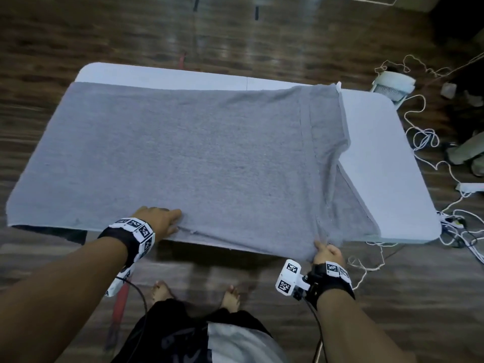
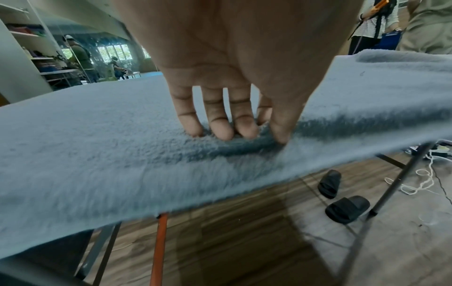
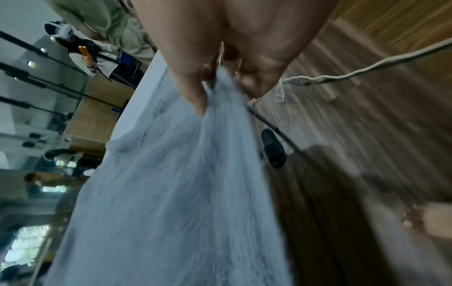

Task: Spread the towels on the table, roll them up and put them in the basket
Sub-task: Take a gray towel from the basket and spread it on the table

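A large grey towel (image 1: 196, 153) lies spread over most of the white table (image 1: 379, 153). Its right end is creased and pulled askew toward the front. My left hand (image 1: 159, 221) rests flat on the towel near the table's front edge. In the left wrist view its straight fingers (image 2: 220, 131) and thumb press into the towel (image 2: 97, 145) beside a small wrinkle. My right hand (image 1: 327, 254) pinches the towel's near right corner just off the table's front edge. In the right wrist view the towel (image 3: 171, 193) hangs bunched from the thumb and curled fingers (image 3: 254, 85). No basket is in view.
White cables (image 1: 424, 132) tangle on the wooden floor right of the table, near a small white appliance (image 1: 392, 87) and a power strip (image 1: 471, 187). Black slippers (image 2: 342, 199) and an orange pole (image 2: 159, 247) are under the table. Other people stand in the background.
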